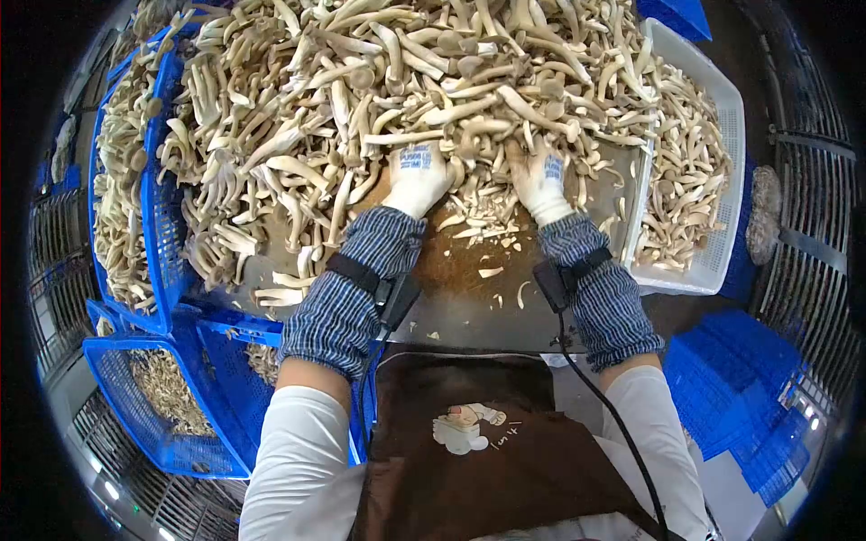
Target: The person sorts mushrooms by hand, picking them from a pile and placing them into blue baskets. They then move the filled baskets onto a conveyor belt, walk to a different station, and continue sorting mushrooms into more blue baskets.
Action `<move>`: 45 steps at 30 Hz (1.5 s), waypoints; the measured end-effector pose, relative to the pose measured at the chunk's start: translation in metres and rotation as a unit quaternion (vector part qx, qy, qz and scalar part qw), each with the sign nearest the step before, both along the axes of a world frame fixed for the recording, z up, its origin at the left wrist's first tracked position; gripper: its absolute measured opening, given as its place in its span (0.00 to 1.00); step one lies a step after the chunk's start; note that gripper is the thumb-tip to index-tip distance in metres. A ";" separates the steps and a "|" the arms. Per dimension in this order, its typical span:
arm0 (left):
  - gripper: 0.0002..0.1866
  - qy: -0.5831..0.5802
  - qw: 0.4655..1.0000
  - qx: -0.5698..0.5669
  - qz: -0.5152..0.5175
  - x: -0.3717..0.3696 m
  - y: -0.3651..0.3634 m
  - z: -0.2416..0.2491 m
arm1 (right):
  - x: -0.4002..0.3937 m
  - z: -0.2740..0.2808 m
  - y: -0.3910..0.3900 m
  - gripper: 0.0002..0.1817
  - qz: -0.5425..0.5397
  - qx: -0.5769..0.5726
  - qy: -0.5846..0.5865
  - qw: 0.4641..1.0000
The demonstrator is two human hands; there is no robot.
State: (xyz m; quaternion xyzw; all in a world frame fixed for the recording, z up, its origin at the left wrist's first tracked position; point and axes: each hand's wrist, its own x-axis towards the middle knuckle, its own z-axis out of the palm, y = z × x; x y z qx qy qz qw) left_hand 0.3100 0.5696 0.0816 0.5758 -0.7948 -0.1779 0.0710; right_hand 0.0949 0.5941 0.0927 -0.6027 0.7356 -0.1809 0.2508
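Observation:
A large heap of pale, long-stemmed mushrooms (334, 99) covers the metal table (451, 307). My left hand (418, 178), in a white glove with blue print, reaches into the near edge of the heap; its fingertips are hidden among the stems. To its right, my right hand (540, 180), gloved the same way, also touches the heap, its fingers partly buried. Short mushroom pieces (487, 212) lie between the two hands. Whether either hand grips a mushroom cannot be made out.
On the right stands a white basket (732, 180) of smaller mushrooms. A blue basket (162, 198) of mushrooms is at the left, with more blue baskets (212, 397) below it. Stacked blue crates (735, 379) stand at the lower right.

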 end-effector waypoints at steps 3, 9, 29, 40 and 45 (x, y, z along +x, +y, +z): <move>0.18 0.198 0.979 0.056 -0.015 -0.002 0.007 0.003 | 0.005 0.011 0.007 0.32 0.048 -0.011 -0.118 0.992; 0.27 0.591 0.645 0.356 0.330 -0.040 0.072 -0.008 | 0.051 0.014 0.050 0.25 -0.266 -0.001 -0.751 0.604; 0.22 0.535 0.794 0.226 0.179 -0.001 0.118 0.070 | 0.001 0.018 0.120 0.23 0.003 -0.094 -0.459 0.883; 0.16 0.351 0.934 0.025 0.058 0.028 0.123 0.049 | -0.018 0.025 0.195 0.31 0.038 -0.081 0.016 0.996; 0.18 0.360 0.920 0.110 0.114 0.008 0.074 0.099 | -0.024 0.049 0.184 0.20 0.069 0.044 0.034 0.996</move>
